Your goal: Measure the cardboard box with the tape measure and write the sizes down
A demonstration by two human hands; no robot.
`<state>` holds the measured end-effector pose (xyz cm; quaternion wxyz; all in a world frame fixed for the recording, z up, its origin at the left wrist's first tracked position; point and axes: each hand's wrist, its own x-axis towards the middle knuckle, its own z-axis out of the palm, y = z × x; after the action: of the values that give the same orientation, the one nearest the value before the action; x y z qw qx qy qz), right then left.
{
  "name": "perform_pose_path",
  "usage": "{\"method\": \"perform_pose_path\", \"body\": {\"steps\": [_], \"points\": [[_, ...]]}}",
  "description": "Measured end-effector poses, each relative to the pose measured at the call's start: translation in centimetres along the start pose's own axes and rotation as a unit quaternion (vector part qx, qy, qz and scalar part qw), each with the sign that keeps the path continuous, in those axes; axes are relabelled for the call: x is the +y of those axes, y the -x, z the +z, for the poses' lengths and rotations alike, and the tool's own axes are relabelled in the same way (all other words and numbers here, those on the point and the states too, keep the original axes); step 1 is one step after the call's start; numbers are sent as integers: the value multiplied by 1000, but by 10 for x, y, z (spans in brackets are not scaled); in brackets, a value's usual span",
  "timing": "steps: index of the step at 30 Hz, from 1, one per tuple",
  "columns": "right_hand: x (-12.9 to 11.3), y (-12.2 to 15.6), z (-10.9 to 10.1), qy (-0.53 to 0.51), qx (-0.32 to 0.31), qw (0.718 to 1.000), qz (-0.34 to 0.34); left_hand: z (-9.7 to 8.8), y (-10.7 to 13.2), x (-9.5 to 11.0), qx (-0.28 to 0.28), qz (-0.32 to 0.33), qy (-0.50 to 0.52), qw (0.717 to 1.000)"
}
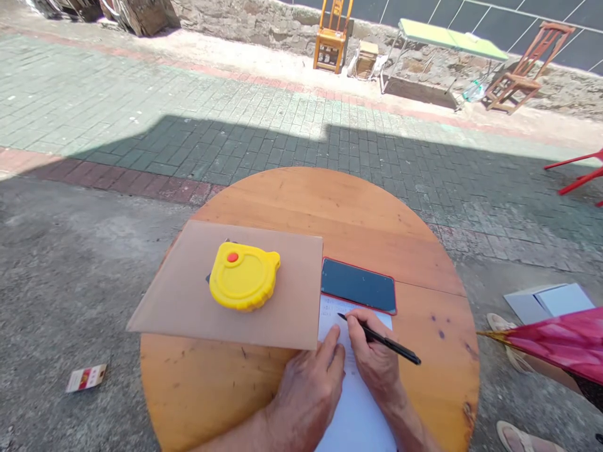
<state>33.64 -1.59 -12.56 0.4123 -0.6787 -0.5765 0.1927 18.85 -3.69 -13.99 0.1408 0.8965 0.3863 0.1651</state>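
Room for moving: wood shows on the round orange-brown wooden counter (311,198) along its far arc and right side. Left side tighter; a flat brown board (292,282) covers much of it, near-left corner overhanging the rim. Right edge of board just beside a black phone with red edging (358,285).

Surface: scuffed, dark spots toward the right rim. Yellow rounded plastic case with a red button (242,279) sits on the board. Beyond: green-grey brick paving (282,147), part shaded, then a rough stone wall (264,19) with a yellow-brown wooden chair (330,47) before it. At right, a pink umbrella (560,339), tip toward the counter; contact unclear.

Slim black pen (391,344) in the right hand (378,367), fingers closed around it over a white, handwritten sheet of paper (360,420) on the counter, below the phone. Pen's long axis slants: tip up-left at the written lines, blunt end down-right. Paper's long axis runs toward the wearer. Left hand (313,389) palm down, fingers narrow, together on the paper's left part; thumb hidden, so cannot tell whether they pinch anything.
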Motion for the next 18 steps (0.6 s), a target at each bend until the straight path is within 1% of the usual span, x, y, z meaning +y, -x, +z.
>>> {"method": "perform_pose_path", "body": {"steps": [6,11,15,18], "points": [[-4,-1,0,6,6,1000,-15,1,0,1,-3,-10,9,1000],[-2,0,1,6,-5,1000,-19,0,0,1,-13,-12,10,1000],[2,3,0,-1,-9,1000,-8,-2,0,1,-12,-9,6,1000],[4,5,-1,-5,2,1000,7,-4,-2,1,-11,-9,2,1000]]}}
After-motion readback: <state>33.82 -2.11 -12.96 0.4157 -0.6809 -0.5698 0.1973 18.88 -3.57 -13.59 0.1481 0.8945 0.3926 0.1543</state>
